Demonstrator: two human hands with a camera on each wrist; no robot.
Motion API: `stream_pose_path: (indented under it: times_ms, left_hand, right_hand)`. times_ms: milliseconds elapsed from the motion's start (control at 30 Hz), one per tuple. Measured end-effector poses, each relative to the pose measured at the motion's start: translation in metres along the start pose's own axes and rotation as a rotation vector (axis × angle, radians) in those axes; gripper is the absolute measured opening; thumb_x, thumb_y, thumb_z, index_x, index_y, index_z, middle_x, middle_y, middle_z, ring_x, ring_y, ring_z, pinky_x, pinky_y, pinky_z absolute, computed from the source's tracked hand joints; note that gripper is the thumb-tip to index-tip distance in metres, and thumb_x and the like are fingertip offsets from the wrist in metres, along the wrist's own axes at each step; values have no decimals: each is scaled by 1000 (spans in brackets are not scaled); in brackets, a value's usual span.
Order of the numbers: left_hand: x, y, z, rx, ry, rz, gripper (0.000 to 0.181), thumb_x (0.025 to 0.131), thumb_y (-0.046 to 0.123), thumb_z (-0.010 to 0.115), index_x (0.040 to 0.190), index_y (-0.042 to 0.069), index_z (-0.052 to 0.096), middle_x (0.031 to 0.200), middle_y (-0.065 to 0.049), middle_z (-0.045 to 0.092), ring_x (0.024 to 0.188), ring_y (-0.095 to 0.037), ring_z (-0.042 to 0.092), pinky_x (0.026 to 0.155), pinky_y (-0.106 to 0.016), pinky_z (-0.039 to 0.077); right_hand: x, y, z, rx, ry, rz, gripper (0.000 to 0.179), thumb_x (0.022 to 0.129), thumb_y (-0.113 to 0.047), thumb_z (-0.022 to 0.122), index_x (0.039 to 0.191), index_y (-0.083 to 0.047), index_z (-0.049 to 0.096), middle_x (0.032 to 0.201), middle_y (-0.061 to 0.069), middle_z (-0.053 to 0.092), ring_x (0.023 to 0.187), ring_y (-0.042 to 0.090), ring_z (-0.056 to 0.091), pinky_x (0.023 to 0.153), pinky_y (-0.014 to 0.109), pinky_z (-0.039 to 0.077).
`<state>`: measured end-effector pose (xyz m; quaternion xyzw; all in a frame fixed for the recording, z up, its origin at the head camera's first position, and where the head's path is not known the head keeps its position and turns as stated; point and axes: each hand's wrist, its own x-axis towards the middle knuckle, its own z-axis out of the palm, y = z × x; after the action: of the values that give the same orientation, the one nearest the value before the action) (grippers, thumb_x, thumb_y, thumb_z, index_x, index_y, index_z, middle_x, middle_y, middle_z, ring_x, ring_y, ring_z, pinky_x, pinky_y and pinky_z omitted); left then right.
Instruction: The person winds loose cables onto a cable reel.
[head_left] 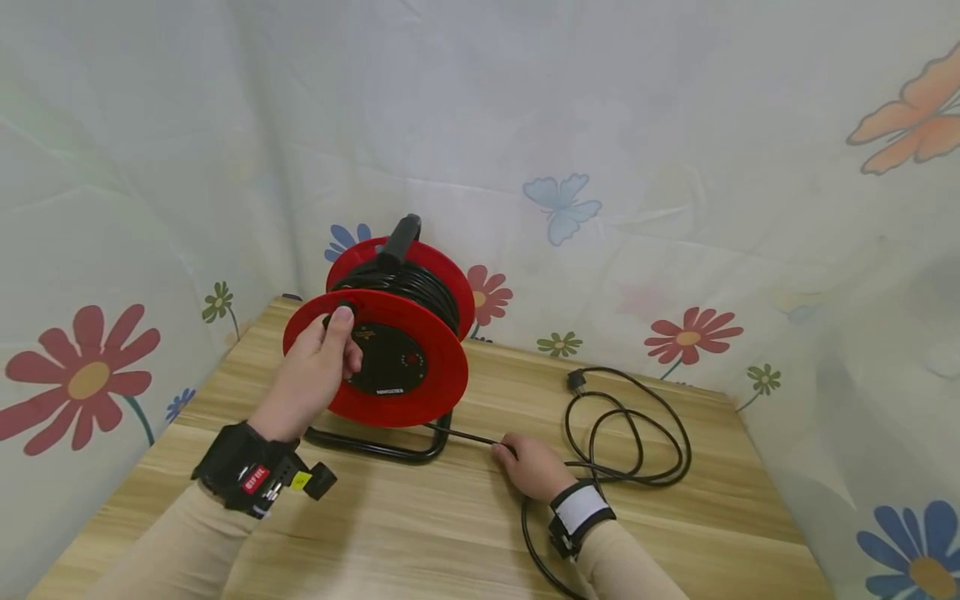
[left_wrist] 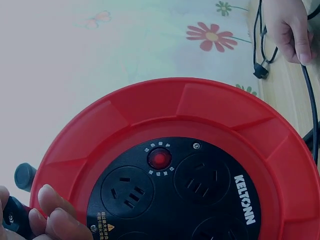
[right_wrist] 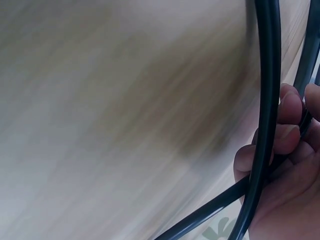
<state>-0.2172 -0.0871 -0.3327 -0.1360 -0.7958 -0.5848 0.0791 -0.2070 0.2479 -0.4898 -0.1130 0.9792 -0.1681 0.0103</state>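
A red cable reel (head_left: 446, 379) with black cable wound on its drum stands upright at the left of the table. My left hand (head_left: 311, 362) grips the small black crank knob (left_wrist: 16, 217) on the reel's front disc, with the thumb over it in the head view. Right of the reel, low over the table, my right hand (head_left: 534, 468) holds the black cable (head_left: 468, 436) in curled fingers. This cable runs from the reel's underside to that hand. In the left wrist view, the black socket panel (left_wrist: 170, 200) shows a red button.
Loose loops of cable (head_left: 686, 454) lie on the wooden table (head_left: 420, 533) at the right, ending in a black plug (head_left: 575, 381). The reel has a tubular black stand (head_left: 375, 450) and a top carry handle (head_left: 401, 240). A flowered curtain (head_left: 465, 125) hangs around the table.
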Motion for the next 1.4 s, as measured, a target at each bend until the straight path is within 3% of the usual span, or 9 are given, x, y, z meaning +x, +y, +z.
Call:
stream_pose_path:
  times_ms: [233, 433, 700, 1000, 1267, 1400]
  left_hand:
    - [3, -2, 3, 54, 12, 43, 49, 103, 42, 31, 86, 0, 48, 73, -16, 53, 65, -28, 49, 59, -35, 40]
    - [3, -5, 4, 52, 27, 57, 47, 103, 41, 31, 87, 0, 47, 73, -16, 54, 65, -28, 49, 60, -36, 41]
    - [0, -4, 5, 34, 28, 48, 45, 103, 40, 32, 91, 0, 47, 75, -17, 55, 69, -28, 51, 64, -37, 43]
    - [0, -3, 4, 45, 40, 47, 45, 103, 41, 32, 91, 0, 47, 75, -17, 54, 69, -28, 52, 65, -37, 44]
    - [0, -3, 4, 40, 35, 43, 46, 103, 41, 32, 90, -1, 47, 76, -17, 54, 68, -29, 51, 64, -37, 44]
    - [1, -3, 4, 44, 30, 46, 46, 103, 41, 32, 90, 0, 47, 76, -16, 54, 68, -29, 51, 64, -37, 43]
  right_hand:
    - [2, -5, -2, 31, -24, 1, 24, 99, -30, 50, 89, -13, 64, 72, -2, 59, 61, 9, 51, 57, 31, 45]
    - [-8, 3, -6, 25, -56, -20, 18, 94, -24, 59, 80, -13, 57, 67, -3, 53, 56, 8, 46, 49, 27, 41]
    - [-44, 46, -27, -69, -77, 90, 10, 86, -14, 67, 87, -13, 58, 71, -2, 58, 59, 9, 49, 53, 30, 43]
    - [-90, 106, -69, -177, 3, 144, 16, 81, -7, 71, 90, -14, 60, 82, 3, 68, 69, 9, 56, 58, 33, 49]
    - [-111, 150, -104, -86, 152, 214, 10, 85, -13, 69, 92, -10, 63, 89, 8, 69, 80, 19, 61, 66, 43, 51]
    - [-114, 157, -105, -26, 141, 274, 21, 87, -31, 68, 82, -11, 65, 73, 0, 63, 65, 16, 55, 58, 37, 46]
